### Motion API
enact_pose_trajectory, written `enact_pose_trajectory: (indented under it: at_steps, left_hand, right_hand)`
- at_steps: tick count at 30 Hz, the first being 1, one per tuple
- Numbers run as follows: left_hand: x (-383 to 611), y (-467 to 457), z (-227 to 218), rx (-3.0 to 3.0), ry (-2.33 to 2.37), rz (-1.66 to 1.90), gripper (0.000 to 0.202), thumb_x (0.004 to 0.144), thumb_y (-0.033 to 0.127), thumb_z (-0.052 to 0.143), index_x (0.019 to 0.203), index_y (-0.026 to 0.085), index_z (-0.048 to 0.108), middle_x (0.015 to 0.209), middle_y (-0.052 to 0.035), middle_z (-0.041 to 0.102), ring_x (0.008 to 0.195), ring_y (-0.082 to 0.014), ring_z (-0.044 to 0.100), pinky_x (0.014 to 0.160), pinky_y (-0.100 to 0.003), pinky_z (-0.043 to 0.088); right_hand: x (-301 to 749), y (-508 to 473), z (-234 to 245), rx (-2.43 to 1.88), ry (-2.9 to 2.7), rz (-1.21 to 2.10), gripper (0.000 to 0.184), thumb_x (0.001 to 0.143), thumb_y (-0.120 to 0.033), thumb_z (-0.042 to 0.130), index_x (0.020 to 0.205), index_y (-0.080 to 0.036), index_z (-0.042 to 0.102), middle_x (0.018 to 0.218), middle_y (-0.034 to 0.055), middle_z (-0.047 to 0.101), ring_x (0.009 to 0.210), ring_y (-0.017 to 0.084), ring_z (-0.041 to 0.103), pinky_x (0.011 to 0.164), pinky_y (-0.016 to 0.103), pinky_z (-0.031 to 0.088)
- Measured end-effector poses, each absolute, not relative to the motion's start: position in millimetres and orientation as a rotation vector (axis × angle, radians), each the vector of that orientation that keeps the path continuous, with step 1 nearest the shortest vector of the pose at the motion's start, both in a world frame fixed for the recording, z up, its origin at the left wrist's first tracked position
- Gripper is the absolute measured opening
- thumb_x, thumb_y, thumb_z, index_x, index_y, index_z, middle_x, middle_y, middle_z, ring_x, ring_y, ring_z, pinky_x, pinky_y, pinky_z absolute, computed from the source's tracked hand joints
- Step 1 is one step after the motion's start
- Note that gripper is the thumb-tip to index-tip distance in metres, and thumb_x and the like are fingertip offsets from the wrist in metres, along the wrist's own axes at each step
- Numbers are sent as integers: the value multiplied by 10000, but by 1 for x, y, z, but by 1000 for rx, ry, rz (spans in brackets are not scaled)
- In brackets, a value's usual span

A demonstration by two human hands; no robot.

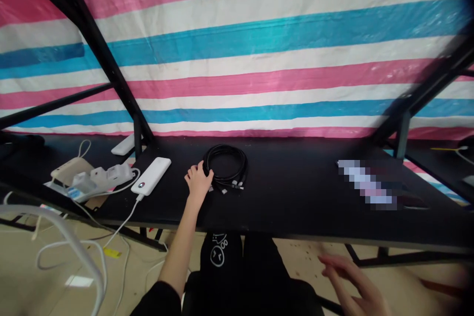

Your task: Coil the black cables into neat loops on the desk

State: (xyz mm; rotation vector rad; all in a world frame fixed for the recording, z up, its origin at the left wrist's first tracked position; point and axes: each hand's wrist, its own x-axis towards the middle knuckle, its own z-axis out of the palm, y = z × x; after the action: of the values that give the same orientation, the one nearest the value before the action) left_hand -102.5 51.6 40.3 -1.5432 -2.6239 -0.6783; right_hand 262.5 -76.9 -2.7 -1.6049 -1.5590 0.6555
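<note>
Black tabletop [289,192], left hand [199,180] touching coiled cables [226,178]

Black cables [243,164], coiled into a ring, flat on tabletop [296,192]

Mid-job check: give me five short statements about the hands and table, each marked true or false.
1. The left hand is at the coiled black cables. True.
2. The right hand rests on the coil. False: it is well apart, in the picture's lower right.
3. A white cable runs from the white rectangular device. True.
4. That device lies right of the coil in the picture. False: left of it.
5. The table is black. True.
</note>
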Motion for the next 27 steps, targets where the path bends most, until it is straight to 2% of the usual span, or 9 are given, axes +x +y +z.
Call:
enact_pose_trajectory:
  at_steps: [3, 7, 9, 11, 13, 15, 21, 23, 27]
  left_hand:
    - [-113, 52, 35, -1595, -2587, -698, 442, 853, 285, 455, 1268, 146, 512, 1170, -157, 576, 1122, -308, 491, 972, -461, 330]
    - [-126, 40, 28, -1627, -2512, -656, 439, 839, 163, 423, 1267, 113, 503, 1207, -178, 552, 1143, -308, 474, 983, -471, 318]
    - [-134, 33, 21, -1659, -2442, -637, 447, 826, 107, 410, 1261, 112, 512, 1229, -186, 539, 1156, -305, 471, 991, -475, 314]
    - [-141, 25, 14, -1684, -2391, -680, 429, 834, 101, 403, 1241, 123, 535, 1235, -181, 537, 1172, -297, 466, 1004, -471, 306]
    - [-146, 17, 9, -1694, -2366, -768, 383, 858, 146, 412, 1211, 137, 561, 1221, -168, 550, 1175, -291, 468, 1006, -466, 311]
    - [-146, 9, 9, -1701, -2352, -865, 355, 872, 199, 431, 1193, 146, 574, 1216, -160, 557, 1175, -290, 471, 1000, -462, 322]
    - [-133, 8, 36, -1791, -2369, -1067, 324, 879, 280, 453, 1163, 197, 585, 1161, -111, 590, 1090, -249, 539, 939, -416, 383]
    - [-129, 20, 43, -1760, -2430, -1022, 376, 874, 334, 464, 1198, 173, 566, 1163, -124, 591, 1087, -264, 541, 930, -424, 387]
    - [-126, 55, 44, -1730, -2655, -731, 635, 820, 472, 508, 1275, 29, 496, 1181, -225, 574, 1120, -377, 503, 915, -504, 382]
  right_hand:
    - [209, -48, 19, -1416, -1707, 705, 249, 813, -398, 542, 880, -202, 679, 830, 61, 664, 673, 169, 619, 617, 276, 518]
    - [137, 17, 42, -1375, -1823, 738, 324, 843, -374, 499, 1073, -182, 622, 1040, 95, 629, 736, 158, 628, 557, 254, 484]
    - [103, 48, 44, -1447, -1843, 629, 403, 833, -394, 499, 1150, -160, 586, 1105, 114, 596, 838, 193, 627, 608, 280, 493]
    - [74, 71, 44, -1556, -1885, 528, 492, 834, -451, 498, 1218, -147, 546, 1159, 127, 571, 983, 246, 594, 740, 340, 494]
    - [53, 87, 43, -1651, -1943, 492, 551, 837, -485, 495, 1256, -128, 519, 1196, 143, 551, 1101, 294, 527, 847, 395, 458]
    - [42, 99, 42, -1730, -1977, 505, 567, 829, -461, 520, 1276, -112, 503, 1199, 151, 543, 1149, 313, 479, 886, 407, 431]
    - [47, 123, 37, -1830, -1926, 586, 567, 763, -381, 580, 1262, -118, 520, 1173, 158, 513, 1042, 304, 536, 803, 393, 448]
    - [48, 123, 35, -1803, -1923, 578, 545, 757, -348, 573, 1249, -119, 529, 1183, 162, 499, 1061, 305, 523, 812, 391, 439]
    - [50, 120, 30, -1715, -1915, 530, 495, 729, -267, 580, 1194, -100, 561, 1136, 160, 537, 1091, 309, 487, 901, 412, 384]
